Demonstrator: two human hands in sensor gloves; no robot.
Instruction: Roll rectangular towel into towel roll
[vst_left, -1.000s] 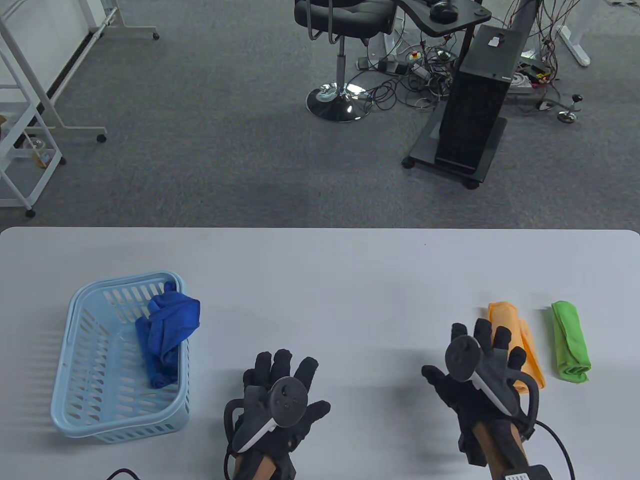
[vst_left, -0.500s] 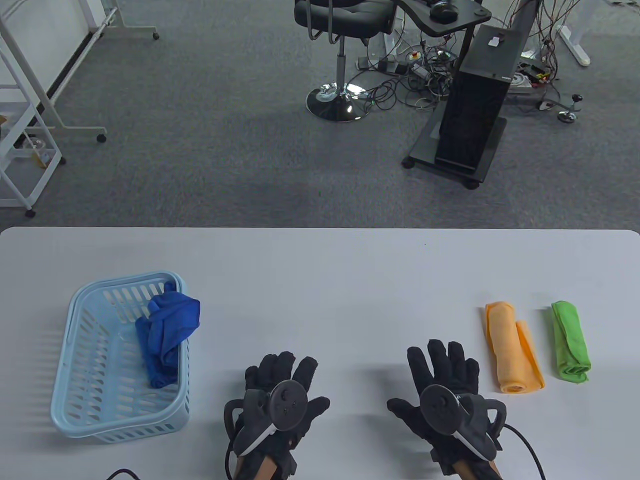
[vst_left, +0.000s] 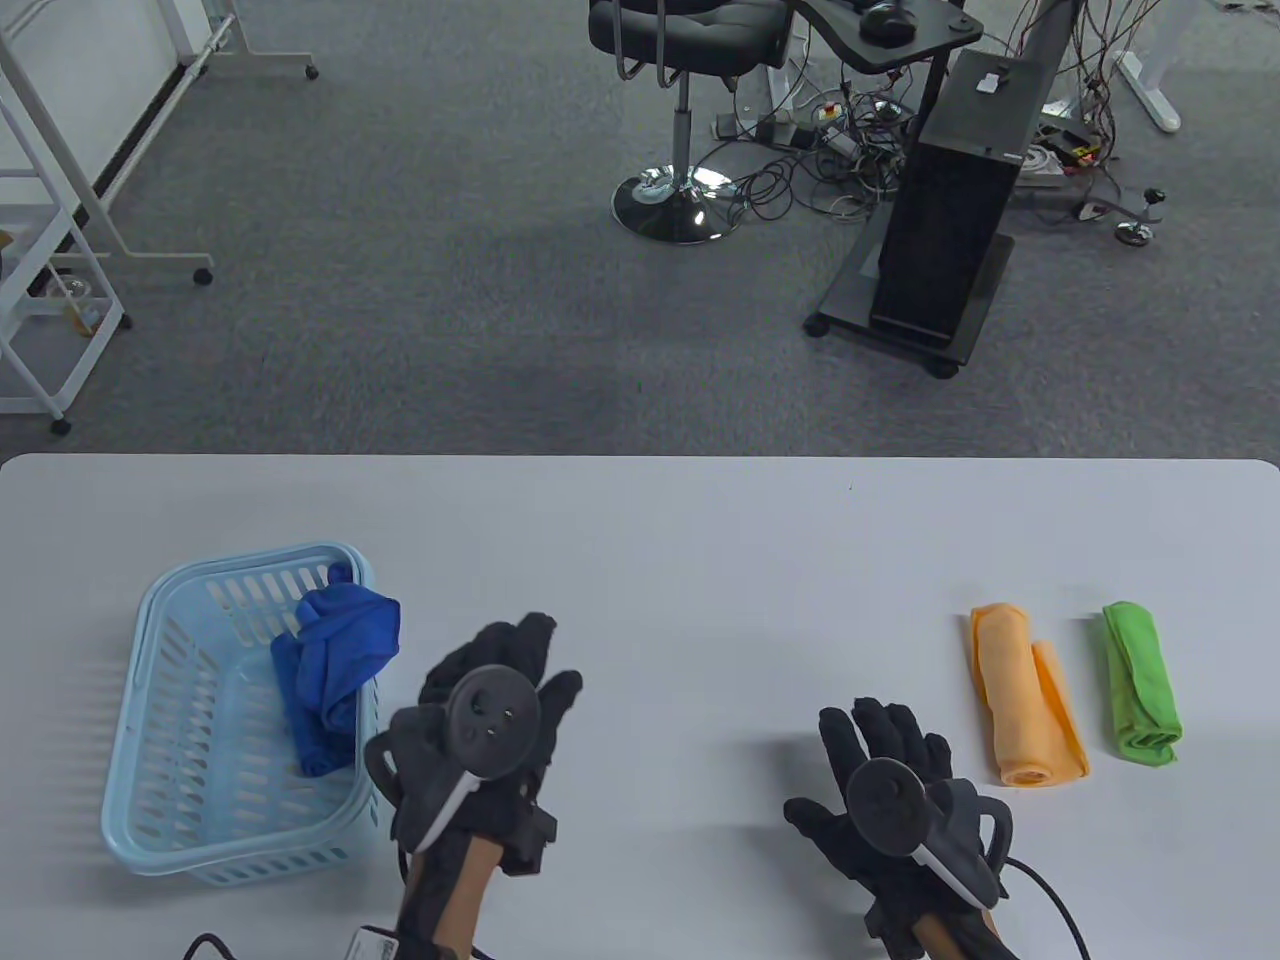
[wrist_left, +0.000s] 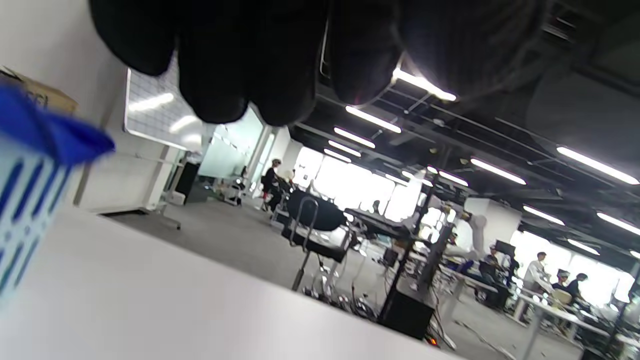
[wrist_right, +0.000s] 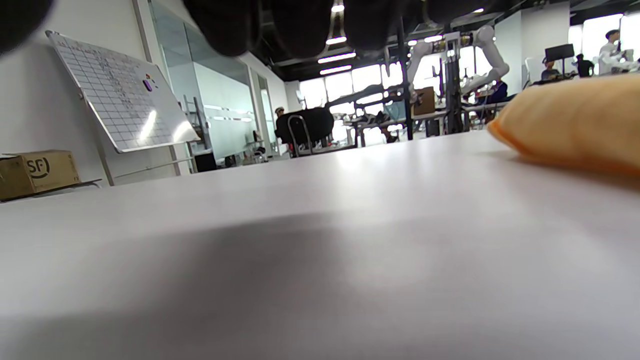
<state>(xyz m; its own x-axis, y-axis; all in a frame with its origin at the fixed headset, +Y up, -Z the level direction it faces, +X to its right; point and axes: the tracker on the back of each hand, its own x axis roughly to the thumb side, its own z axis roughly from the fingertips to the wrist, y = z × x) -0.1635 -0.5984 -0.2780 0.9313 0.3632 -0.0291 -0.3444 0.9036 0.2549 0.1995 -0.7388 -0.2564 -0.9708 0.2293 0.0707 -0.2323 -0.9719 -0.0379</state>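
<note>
Grey carpet fills the upper half of the table view, and below it my white table (vst_left: 660, 540) spans the frame, smooth and matte. At lower left sits a pale blue slotted plastic basket (vst_left: 170, 600), with a crumpled blue towel (vst_left: 335, 670) lying inside against its right wall, one corner draped over the rim. Just right of the basket my left hand (vst_left: 490, 690) is angled toward the upper left of the frame, fingers loosely extended and holding nothing; the round black tracker sits on its back. In the left wrist view the towel's blue edge (wrist_left: 50, 132) and the basket's slats show at the left border.

At lower right my right hand (vst_left: 885, 760) lies low over the table, fingers spread and straight, gripping nothing. Right of it, apart from my fingers, lies the orange roll (vst_left: 1020, 690), soft cloth with a loose flap along its right side. Beside it lies a green roll (vst_left: 1140, 685), well apart from both hands.
</note>
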